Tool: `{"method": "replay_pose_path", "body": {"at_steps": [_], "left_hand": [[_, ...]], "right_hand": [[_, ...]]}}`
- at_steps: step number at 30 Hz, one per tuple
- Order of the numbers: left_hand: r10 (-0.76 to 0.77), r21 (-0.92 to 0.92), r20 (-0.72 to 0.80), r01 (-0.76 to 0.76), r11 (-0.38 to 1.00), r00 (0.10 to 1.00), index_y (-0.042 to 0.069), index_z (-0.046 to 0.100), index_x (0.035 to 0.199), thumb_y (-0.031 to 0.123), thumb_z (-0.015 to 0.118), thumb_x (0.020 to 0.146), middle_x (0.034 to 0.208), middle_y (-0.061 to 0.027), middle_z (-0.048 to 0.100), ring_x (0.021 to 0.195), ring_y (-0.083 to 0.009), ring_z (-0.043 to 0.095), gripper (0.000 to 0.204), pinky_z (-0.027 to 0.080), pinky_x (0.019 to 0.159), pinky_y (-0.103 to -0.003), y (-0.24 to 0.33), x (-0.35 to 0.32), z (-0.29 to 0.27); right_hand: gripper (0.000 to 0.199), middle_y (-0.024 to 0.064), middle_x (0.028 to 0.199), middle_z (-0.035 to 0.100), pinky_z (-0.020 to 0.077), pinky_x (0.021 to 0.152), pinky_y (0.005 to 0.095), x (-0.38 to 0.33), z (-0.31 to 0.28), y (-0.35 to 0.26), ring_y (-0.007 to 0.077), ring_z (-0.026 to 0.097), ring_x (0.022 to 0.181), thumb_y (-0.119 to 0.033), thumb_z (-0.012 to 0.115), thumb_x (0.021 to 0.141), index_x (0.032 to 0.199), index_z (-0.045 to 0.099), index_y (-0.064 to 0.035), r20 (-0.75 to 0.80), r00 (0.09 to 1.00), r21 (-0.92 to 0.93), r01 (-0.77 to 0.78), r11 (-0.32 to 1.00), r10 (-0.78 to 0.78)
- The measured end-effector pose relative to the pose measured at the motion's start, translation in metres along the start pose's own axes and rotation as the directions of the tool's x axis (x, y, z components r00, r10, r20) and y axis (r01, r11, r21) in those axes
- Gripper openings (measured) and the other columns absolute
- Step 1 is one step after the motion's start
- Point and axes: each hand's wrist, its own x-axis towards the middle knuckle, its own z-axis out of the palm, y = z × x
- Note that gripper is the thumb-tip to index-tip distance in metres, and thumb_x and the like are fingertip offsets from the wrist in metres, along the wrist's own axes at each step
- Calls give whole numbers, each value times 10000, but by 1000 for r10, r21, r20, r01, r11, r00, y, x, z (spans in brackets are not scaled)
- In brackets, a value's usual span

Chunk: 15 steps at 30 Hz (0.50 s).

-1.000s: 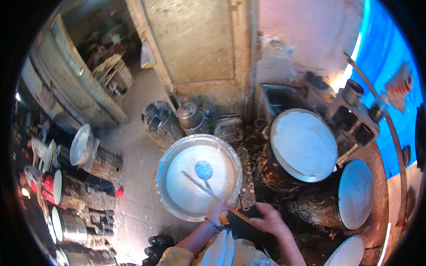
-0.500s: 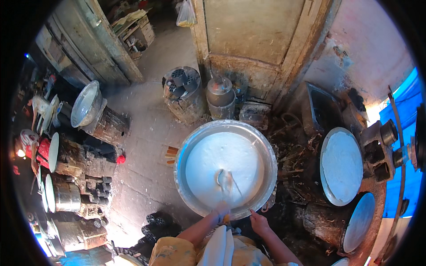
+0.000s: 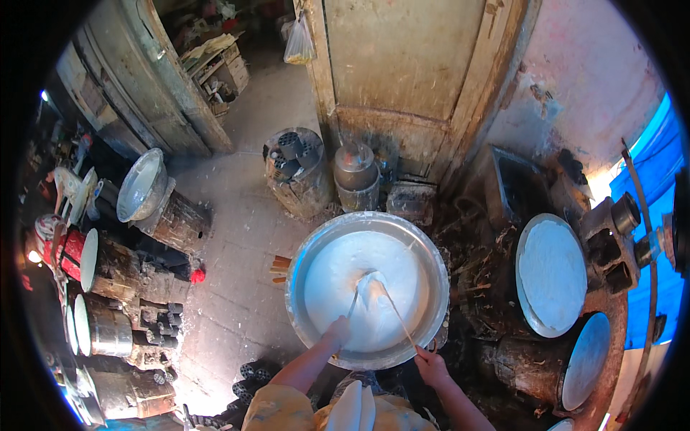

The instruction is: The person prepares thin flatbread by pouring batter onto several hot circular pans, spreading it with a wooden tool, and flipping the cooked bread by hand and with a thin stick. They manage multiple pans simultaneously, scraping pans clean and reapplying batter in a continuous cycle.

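A wide metal basin (image 3: 295, 316) of white, batter-like liquid (image 3: 330, 266) stands in front of me. My left hand (image 3: 336, 333), at its near left side, is closed around the handle of what looks like a ladle. The ladle's head (image 3: 369, 282) is at the middle of the liquid, coated white. My right hand (image 3: 431, 368) is closed at the near right rim on a thin stick (image 3: 401, 320). This stick slants over the basin, its far tip meeting the white mass at the ladle.
On the right stand two round griddles, one covered by a white layer (image 3: 552, 276), the other bare (image 3: 585, 361). Beyond the basin are a lidded metal pot (image 3: 356, 172) and a drum holding black briquettes (image 3: 298, 172). A person in red (image 3: 65, 251) is at far left, near several stoves.
The ladle's head has come up out of the liquid, white-coated. My left hand has moved left and up. My right hand has moved slightly right and now holds the stick.
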Motion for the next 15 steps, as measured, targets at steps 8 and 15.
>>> {"method": "replay_pose_path", "body": {"at_steps": [8, 15], "left_hand": [[420, -772, 615, 619, 146, 667, 83, 487, 717, 121, 523, 856, 525, 34, 383, 456, -78, 416, 149, 400, 405, -238, 27, -19, 31], [644, -714, 470, 689, -123, 603, 118, 480, 936, 62, 453, 876, 628, 35, 375, 459, -26, 368, 87, 314, 385, -142, 93, -97, -33]], "right_hand": [[193, -9, 576, 486, 367, 388, 282, 1, 6, -23, 112, 470, 453, -134, 492, 873, 1012, 618, -87, 194, 942, -20, -276, 961, 275], [287, -46, 541, 414, 264, 333, 218, -39, -71, -133, 62, 342, 357, -115, 475, 888, 1161, 564, -123, 360, 850, 342, -505, 792, 386]]}}
